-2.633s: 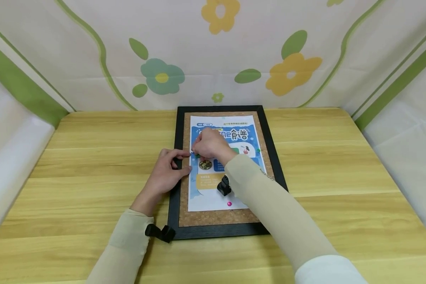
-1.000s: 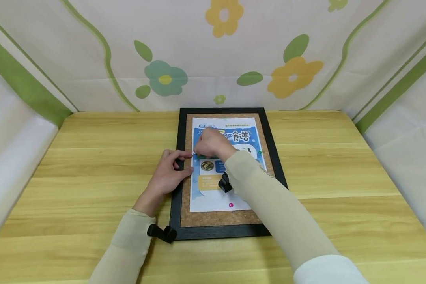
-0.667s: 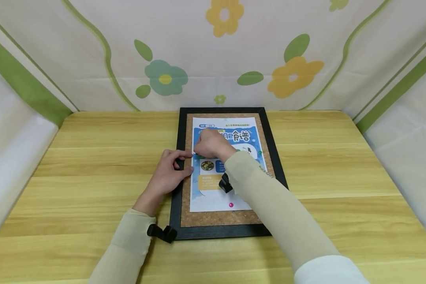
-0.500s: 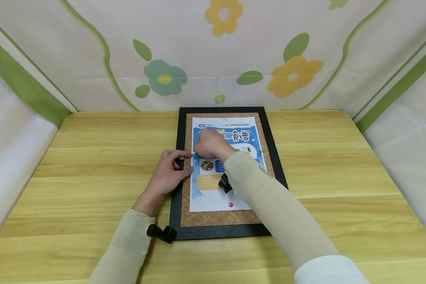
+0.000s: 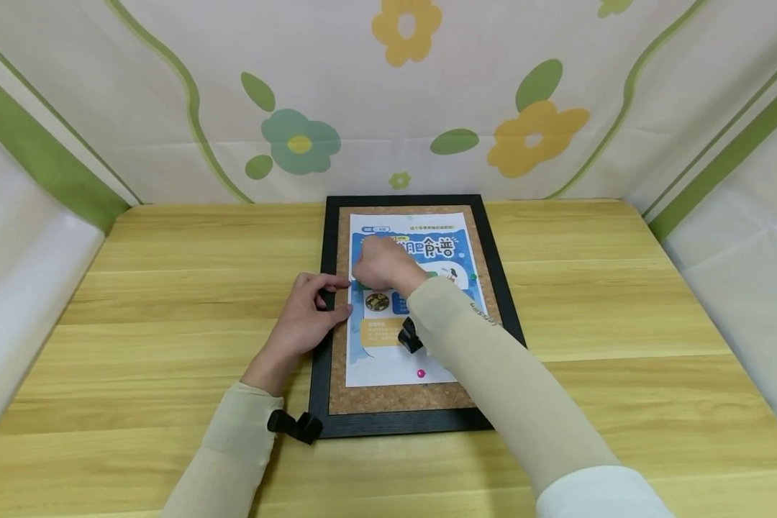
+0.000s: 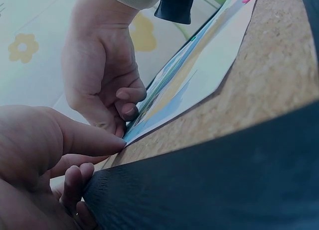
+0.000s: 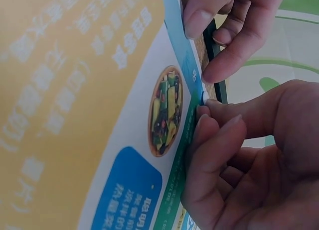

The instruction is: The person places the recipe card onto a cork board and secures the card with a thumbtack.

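A printed paper poster lies on a black-framed corkboard. My right hand is at the poster's left edge, fingers curled, its thumb pressing a small white push pin in the right wrist view. The fingers mostly cover that pin, so its depth cannot be told. Just nearer to me, my left hand rests over the left frame bar; its index finger and thumb touch the poster's edge, as the left wrist view shows too. A pink push pin sits at the bottom edge, a green push pin at the right.
The board lies on a wooden table, its far side close to a flower-printed curtain. White cloth hangs at both sides. Each forearm wears a beige sleeve and a black wrist camera. My right forearm crosses the board's lower right part.
At first the white push pin shows beside my right fingertips; now the hand covers it in the head view. Both hands stay at the same spot; the head view shifts slightly.
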